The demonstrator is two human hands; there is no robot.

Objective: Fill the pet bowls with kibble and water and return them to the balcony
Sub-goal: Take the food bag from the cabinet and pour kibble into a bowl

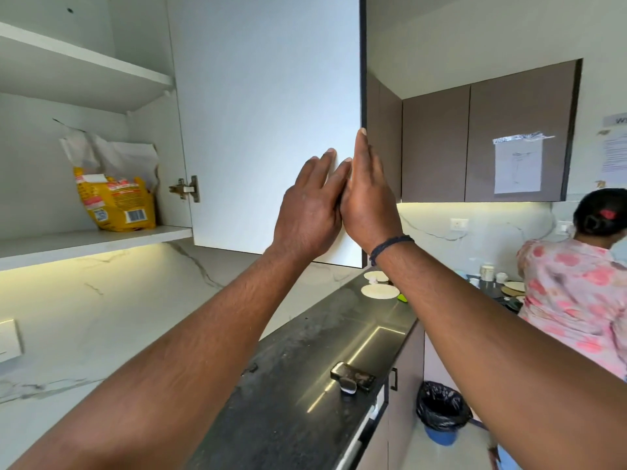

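Note:
A yellow kibble bag [115, 201] with its top torn open stands on the lower shelf [91, 237] of an open wall cabinet at the left. The cabinet's white door [264, 113] swings out toward me. My left hand [310, 206] lies flat on the door's inner face, fingers spread. My right hand [368, 195] rests against the door's free edge, fingers straight and pointing up. Neither hand holds anything. No pet bowls are in sight.
A dark counter [305, 385] runs below with a small black object [353, 376] near its front edge and white plates [380, 290] further back. A person in a pink floral top [573, 300] works at the right. A bin with a black liner [441, 412] stands on the floor.

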